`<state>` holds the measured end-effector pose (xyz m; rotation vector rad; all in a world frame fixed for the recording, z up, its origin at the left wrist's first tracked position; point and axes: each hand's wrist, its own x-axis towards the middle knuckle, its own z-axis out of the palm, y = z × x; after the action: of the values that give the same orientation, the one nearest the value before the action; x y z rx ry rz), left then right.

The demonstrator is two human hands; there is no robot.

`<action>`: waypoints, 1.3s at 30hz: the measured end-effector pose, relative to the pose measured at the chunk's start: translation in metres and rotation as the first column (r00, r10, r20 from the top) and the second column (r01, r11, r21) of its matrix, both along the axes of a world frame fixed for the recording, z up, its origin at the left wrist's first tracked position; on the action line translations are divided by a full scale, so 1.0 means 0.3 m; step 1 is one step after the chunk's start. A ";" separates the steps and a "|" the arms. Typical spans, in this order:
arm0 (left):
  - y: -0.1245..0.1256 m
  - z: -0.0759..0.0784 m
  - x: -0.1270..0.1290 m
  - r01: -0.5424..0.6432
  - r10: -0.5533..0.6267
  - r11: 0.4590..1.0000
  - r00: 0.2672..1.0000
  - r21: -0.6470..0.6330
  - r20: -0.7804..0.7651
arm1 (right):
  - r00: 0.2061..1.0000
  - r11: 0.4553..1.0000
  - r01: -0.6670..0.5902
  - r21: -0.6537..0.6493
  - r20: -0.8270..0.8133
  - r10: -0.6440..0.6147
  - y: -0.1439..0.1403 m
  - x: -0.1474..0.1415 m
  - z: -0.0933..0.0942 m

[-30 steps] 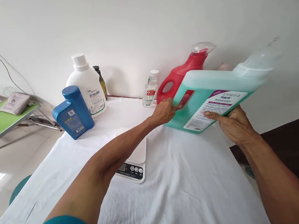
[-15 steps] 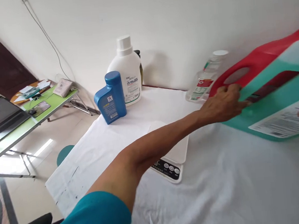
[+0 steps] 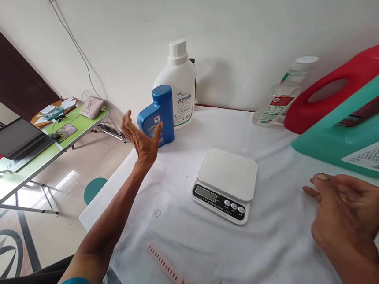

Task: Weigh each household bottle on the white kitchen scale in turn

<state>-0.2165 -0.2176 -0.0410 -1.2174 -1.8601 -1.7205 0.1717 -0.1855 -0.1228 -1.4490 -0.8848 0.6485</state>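
Observation:
My left hand (image 3: 143, 139) is open, fingers spread, in front of and just left of the blue bottle (image 3: 164, 113) with an angled shoulder. Whether it touches the bottle I cannot tell. Behind that stands a large white detergent bottle (image 3: 179, 85). My right hand (image 3: 351, 209) is curled closed over the cloth, with nothing visible in it, in front of a big green jug (image 3: 329, 147) that has a red handle. A white digital kitchen scale (image 3: 227, 174) lies between my hands, its display dark.
A clear bottle (image 3: 274, 103) with a white cap stands tilted near the wall, beside the jug. A pink-strapped watch (image 3: 167, 265) lies at the front of the white cloth (image 3: 262, 250). To the left are a green table (image 3: 68, 143) with a laptop (image 3: 16, 139), and a round teal stool (image 3: 94, 189).
My left hand has let go of the jug's handle area and moved left to the blue bottle. My right hand has come off the jug and drawn nearer. The scale is now uncovered.

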 end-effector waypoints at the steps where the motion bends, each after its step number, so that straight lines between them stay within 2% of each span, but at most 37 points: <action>1: 0.006 -0.026 -0.031 0.019 -0.013 0.998 0.995 -0.058 0.101 | 0.999 1.000 -0.018 -0.007 -0.036 0.018 -0.007 -0.038 0.006; 4: 0.029 -0.093 -0.079 0.207 -0.131 0.964 0.914 -0.164 0.383 | 0.995 0.999 -0.031 -0.031 -0.101 0.027 -0.024 -0.123 0.009; 7: 0.054 -0.128 -0.090 0.343 -0.244 0.936 0.799 -0.084 0.549 | 0.998 0.999 -0.009 -0.037 -0.067 0.006 -0.036 -0.159 -0.008; 9: 0.069 -0.134 -0.089 0.377 -0.301 0.926 0.742 -0.002 0.599 | 1.000 1.000 -0.003 -0.029 -0.026 0.003 -0.042 -0.162 -0.020; 12: 0.082 -0.131 -0.081 0.366 -0.335 0.927 0.710 0.083 0.619 | 1.000 1.000 -0.016 -0.026 0.008 0.016 -0.047 -0.154 -0.024; 17: 0.055 -0.111 -0.043 0.374 -0.378 0.913 0.636 0.160 0.673 | 0.999 0.998 -0.031 -0.046 0.018 0.031 -0.045 -0.149 -0.009; 20: 0.023 -0.079 -0.011 0.413 -0.420 0.892 0.611 0.182 0.671 | 0.999 0.997 -0.035 -0.062 0.004 0.035 -0.041 -0.151 -0.003; 26: -0.024 0.043 0.114 0.614 -0.582 0.771 0.571 0.170 0.579 | 0.999 0.997 -0.045 -0.065 -0.011 0.044 -0.042 -0.152 0.003; 30: -0.034 0.102 0.253 0.744 -0.667 0.655 0.483 0.136 0.568 | 0.998 0.996 -0.061 -0.057 -0.012 0.061 -0.042 -0.147 0.005; 35: -0.024 0.109 0.390 0.844 -0.701 0.532 0.395 0.066 0.594 | 0.997 0.996 -0.074 -0.041 -0.037 0.072 -0.038 -0.139 0.011; 39: -0.002 0.085 0.435 0.867 -0.684 0.496 0.365 0.036 0.631 | 0.996 0.997 -0.072 -0.026 -0.055 0.071 -0.037 -0.138 0.017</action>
<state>-0.0859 -0.2181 -0.0156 -2.2137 -2.0549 -2.6197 0.1302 -0.1966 -0.1178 -1.4231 -0.8914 0.7528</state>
